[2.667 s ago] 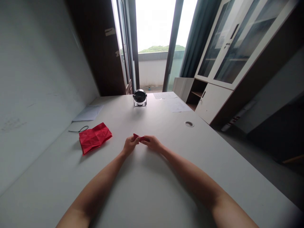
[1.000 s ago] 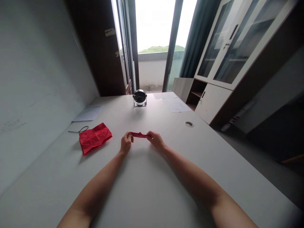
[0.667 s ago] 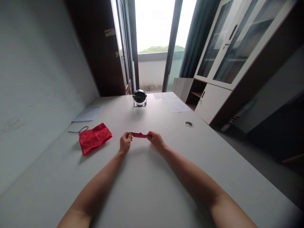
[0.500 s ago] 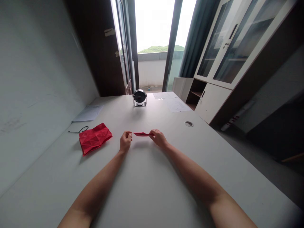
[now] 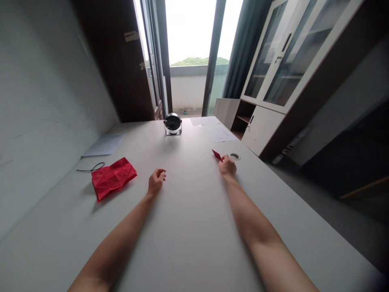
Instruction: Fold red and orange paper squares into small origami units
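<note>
A small, flat piece of folded red paper [image 5: 216, 155] is pinched in the fingers of my right hand [image 5: 227, 166]. Its pointed end sticks out to the upper left, above the table. My right hand is close to a round cable hole [image 5: 234, 156] in the tabletop. My left hand [image 5: 156, 181] rests over the middle of the white table [image 5: 182, 227], fingers loosely curled and slightly apart, with nothing visible in them. To its left lies a larger creased red paper piece [image 5: 114, 179], folded into triangles.
A black cable tie [image 5: 94, 167] and white paper sheets [image 5: 103, 144] lie by the left wall. A round black-and-silver device on a stand [image 5: 173, 123] is at the table's far end. More sheets [image 5: 221, 134] lie at the far right, near a white cabinet [image 5: 260, 125].
My right hand has carried the small folded red paper away to the right, towards the cable hole. My left hand stays near its place. The whole view has shifted slightly.
</note>
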Demonstrator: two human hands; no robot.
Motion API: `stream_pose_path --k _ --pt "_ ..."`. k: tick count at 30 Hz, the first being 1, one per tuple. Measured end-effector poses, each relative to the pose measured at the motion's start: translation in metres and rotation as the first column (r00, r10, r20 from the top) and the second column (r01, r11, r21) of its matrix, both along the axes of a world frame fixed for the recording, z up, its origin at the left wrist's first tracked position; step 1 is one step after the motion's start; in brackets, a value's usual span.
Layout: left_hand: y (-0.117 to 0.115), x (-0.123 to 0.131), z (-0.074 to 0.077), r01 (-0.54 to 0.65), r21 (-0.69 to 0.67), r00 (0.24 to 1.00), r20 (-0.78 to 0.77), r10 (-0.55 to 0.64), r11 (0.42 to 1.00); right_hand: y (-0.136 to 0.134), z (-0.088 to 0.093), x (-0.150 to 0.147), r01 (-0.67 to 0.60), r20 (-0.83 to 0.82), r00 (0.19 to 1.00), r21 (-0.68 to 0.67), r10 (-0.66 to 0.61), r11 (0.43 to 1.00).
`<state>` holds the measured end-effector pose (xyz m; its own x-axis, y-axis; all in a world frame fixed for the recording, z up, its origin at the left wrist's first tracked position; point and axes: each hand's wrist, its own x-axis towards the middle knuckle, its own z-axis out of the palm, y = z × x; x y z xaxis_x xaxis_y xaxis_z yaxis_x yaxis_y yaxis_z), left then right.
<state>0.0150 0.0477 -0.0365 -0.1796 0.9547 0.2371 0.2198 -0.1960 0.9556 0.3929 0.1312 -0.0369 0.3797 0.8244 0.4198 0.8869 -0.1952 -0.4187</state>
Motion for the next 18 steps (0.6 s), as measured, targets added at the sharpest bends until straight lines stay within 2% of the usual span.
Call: stream_pose_path --k 13,15,18 --pt "-0.004 0.005 0.005 -0.004 0.005 0.998 -0.055 0.004 1.000 -0.001 0.002 -0.006 -0.003 0.025 1.000 -0.100 0.006 0.995" --pt "-0.007 0.005 0.009 -0.045 0.027 0.995 -0.093 0.047 0.999 -0.002 0.002 -0.005 0.002 0.005 1.000 -0.112 -0.001 0.994" --pt "-0.010 -0.003 0.021 -0.158 0.124 0.958 -0.223 0.183 0.980 -0.002 0.004 -0.005 0.006 -0.024 1.000 -0.114 -0.009 0.993"
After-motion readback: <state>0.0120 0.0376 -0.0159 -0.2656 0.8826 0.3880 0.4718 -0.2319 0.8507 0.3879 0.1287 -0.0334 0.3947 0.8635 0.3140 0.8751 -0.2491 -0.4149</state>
